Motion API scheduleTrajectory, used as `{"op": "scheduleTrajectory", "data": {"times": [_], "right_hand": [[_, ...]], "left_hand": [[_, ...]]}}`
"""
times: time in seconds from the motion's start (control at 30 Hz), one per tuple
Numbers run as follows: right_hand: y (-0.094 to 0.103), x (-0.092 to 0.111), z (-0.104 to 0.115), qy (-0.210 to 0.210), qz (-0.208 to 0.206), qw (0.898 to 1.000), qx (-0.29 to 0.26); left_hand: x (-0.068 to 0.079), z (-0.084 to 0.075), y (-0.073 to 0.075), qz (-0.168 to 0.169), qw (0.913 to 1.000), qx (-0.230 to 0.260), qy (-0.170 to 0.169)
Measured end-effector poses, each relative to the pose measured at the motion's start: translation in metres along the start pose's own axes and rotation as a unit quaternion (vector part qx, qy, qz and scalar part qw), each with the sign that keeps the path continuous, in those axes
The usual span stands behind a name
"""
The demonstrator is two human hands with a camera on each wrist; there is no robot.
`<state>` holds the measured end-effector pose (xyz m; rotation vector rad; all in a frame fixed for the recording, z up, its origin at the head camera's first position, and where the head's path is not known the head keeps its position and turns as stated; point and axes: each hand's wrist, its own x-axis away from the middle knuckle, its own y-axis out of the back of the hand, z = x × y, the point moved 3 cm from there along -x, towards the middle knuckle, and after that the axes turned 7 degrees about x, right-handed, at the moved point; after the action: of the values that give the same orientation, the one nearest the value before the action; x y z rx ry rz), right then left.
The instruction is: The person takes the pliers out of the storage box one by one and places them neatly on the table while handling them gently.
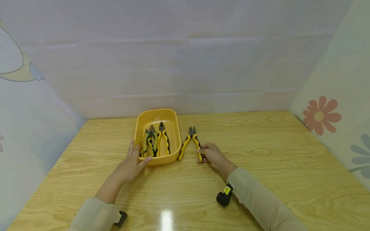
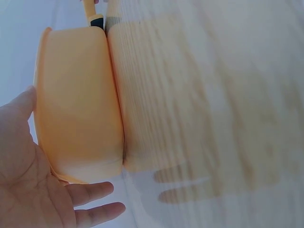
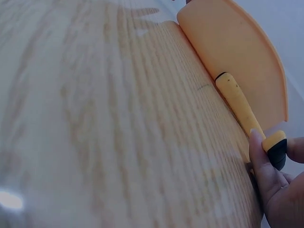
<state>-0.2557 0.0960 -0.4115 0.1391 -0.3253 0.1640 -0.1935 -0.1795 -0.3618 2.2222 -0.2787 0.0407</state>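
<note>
A yellow plastic bin (image 1: 165, 159) stands on the table, holding several pliers (image 1: 159, 141) with yellow, black and greenish handles. My left hand (image 1: 130, 167) rests against its near left corner, thumb on the front rim and fingers along the left side; the left wrist view shows these fingers extended beside the bin wall (image 2: 78, 99). Right of the bin, yellow-and-black pliers (image 1: 197, 141) lie with handles spread and jaws pointing away. My right hand (image 1: 213, 155) pinches the end of their right handle. In the right wrist view, the other handle (image 3: 241, 104) appears close to the bin.
The wood-grain table (image 1: 260, 138) meets a pale covered wall (image 1: 225, 73) just behind the bin. Side panels with flower and other prints border it on the left and right. A black wrist camera (image 1: 224, 197) hangs beneath the right sleeve.
</note>
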Motion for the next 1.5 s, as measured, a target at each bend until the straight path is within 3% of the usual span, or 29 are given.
{"op": "scheduleTrajectory", "data": {"times": [0.43,1.07,1.27,1.5], "right_hand": [[-0.002,-0.002,0.003,-0.006,-0.001,1.0,0.02],[-0.005,-0.007,0.013,0.001,-0.016,0.993,0.119],[-0.006,-0.005,0.016,0.012,-0.03,0.986,0.161],[-0.007,-0.003,0.019,0.018,-0.064,0.965,0.252]], "left_hand": [[0.0,0.001,0.0,0.0,1.0,0.004,-0.001],[-0.002,0.001,0.001,0.008,0.9999,0.008,0.004],[-0.002,0.001,0.002,0.009,0.9999,0.008,-0.001],[-0.001,0.001,0.001,0.008,0.9999,0.007,0.0]]}}
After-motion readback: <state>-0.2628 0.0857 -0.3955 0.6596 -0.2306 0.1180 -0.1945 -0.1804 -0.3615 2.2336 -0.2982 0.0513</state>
